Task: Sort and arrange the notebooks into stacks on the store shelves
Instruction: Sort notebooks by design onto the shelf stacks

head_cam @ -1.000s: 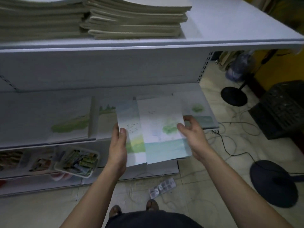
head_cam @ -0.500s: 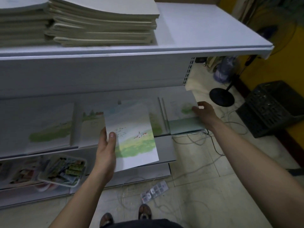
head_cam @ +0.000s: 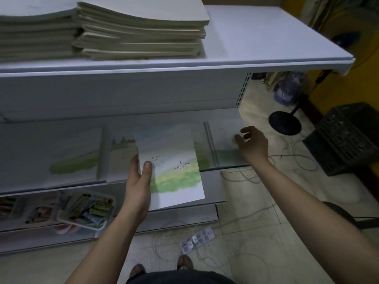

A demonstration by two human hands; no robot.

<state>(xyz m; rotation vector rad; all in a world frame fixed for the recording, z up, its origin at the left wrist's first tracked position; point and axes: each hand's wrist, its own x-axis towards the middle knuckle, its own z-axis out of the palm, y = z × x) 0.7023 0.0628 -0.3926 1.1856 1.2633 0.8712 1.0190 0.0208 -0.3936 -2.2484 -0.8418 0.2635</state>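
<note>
Before the middle shelf (head_cam: pixel 61 186), notebook (head_cam: pixel 172 167) gripped in left hand (head_cam: pixel 137 187), right hand (head_cam: pixel 253 146) apart

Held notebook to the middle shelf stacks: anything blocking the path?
Nothing visible does. The notebook, gripped by the left hand, hangs in front of the middle shelf, with open space above it. The right hand hovers open over the rightmost stack only, so that spot is partly covered.
</note>
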